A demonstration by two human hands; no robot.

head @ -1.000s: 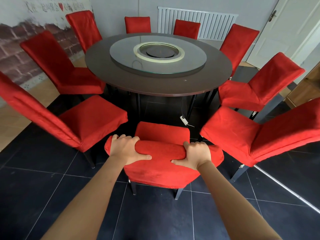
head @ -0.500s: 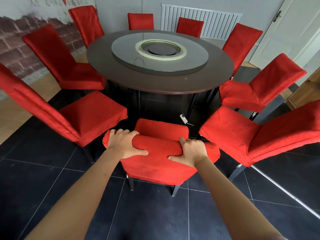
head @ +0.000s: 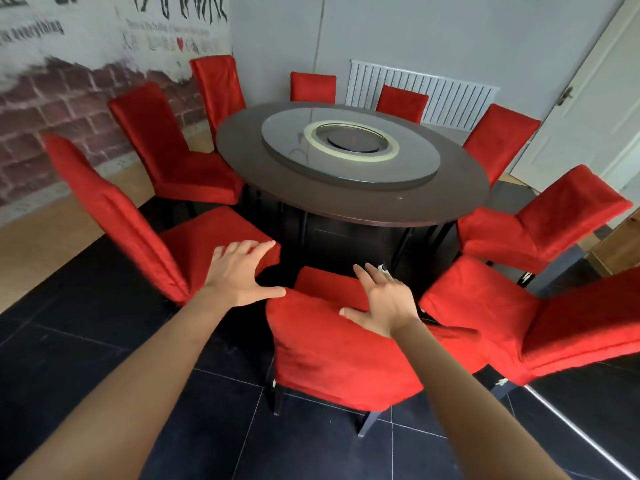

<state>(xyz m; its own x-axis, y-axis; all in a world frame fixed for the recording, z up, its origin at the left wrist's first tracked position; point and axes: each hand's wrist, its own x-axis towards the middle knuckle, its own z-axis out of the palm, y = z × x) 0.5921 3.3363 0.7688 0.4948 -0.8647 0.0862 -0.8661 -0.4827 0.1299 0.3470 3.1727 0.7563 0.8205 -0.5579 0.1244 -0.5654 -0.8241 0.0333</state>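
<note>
Grip gone: left hand (head: 239,271) and right hand (head: 384,303) have released the chair (head: 339,358), fingers spread

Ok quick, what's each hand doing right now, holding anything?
Left hand: open, holding nothing.
Right hand: open over the near chair, holding nothing.

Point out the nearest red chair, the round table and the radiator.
nearest red chair (head: 332,355), head view, back of its backrest.
round table (head: 311,199), head view, bare dark top.
radiator (head: 450,98), head view, middle of its white fins.
</note>
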